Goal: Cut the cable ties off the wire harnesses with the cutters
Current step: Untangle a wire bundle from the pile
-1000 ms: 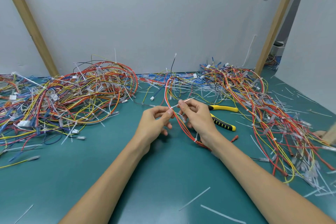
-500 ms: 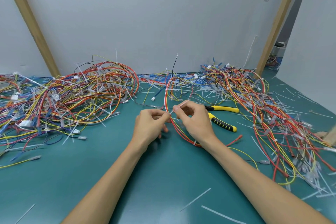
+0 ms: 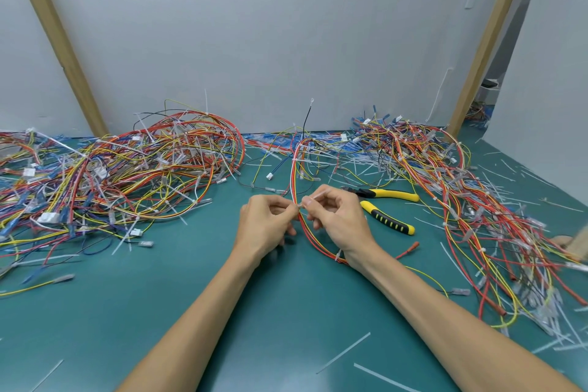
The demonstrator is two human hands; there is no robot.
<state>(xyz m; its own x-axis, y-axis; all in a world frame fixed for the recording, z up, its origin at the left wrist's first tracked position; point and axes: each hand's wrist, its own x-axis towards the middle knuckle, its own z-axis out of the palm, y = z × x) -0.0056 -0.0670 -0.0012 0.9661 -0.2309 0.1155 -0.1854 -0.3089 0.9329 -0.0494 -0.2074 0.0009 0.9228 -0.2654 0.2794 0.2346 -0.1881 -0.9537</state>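
Observation:
A looped wire harness (image 3: 295, 169) of red, orange and white wires lies on the green table in the middle. My left hand (image 3: 265, 224) pinches the harness at its left strand. My right hand (image 3: 339, 221) pinches a white cable tie (image 3: 315, 197) on the same strand, right beside the left fingertips. The tie's tail sticks up to the right. The cutters (image 3: 386, 207), with yellow and black handles, lie on the table just right of my right hand, touched by neither hand.
A big tangle of harnesses (image 3: 121, 181) fills the left of the table; another tangle (image 3: 471, 200) runs down the right. Loose white cable ties (image 3: 343, 352) lie scattered near the front. Wooden posts (image 3: 57, 38) lean on the grey wall.
Both hands have shifted slightly left and closer together on the harness strand. The right fingers now grip the cable tie nearer the left fingertips. The cutters have stayed put.

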